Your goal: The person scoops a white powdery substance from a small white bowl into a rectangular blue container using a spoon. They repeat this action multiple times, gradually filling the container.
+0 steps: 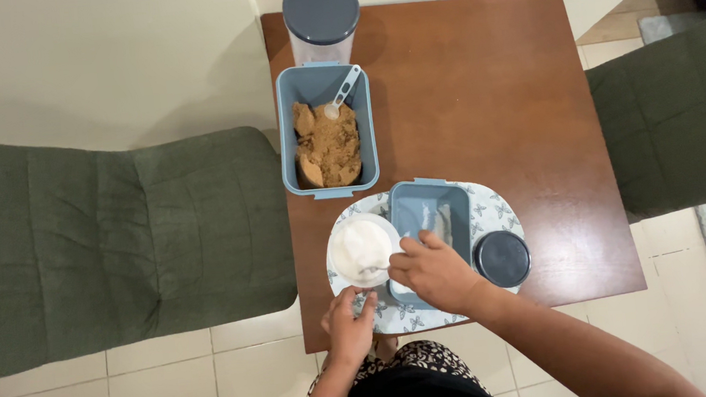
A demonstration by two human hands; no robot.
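Your left hand (348, 322) pinches the near rim of the round white bowl of white powder (362, 249). Your right hand (432, 270), fingers curled around a small spoon handle, dips into that bowl beside the grey-blue rectangular plastic container (431, 213).

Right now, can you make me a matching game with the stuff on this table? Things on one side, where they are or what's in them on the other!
Things:
1. White bowl
2. Open blue-grey box
3. Round dark lid
4. Tall clear canister

Places or states:
A. At the table's far edge, dark lid on
B. Lying on the patterned tray, right end
C. Holds brown lumpy sugar and a scoop
D. Full of white powder, between the two hands

Pairs: 1-D, 2-C, 3-B, 4-A
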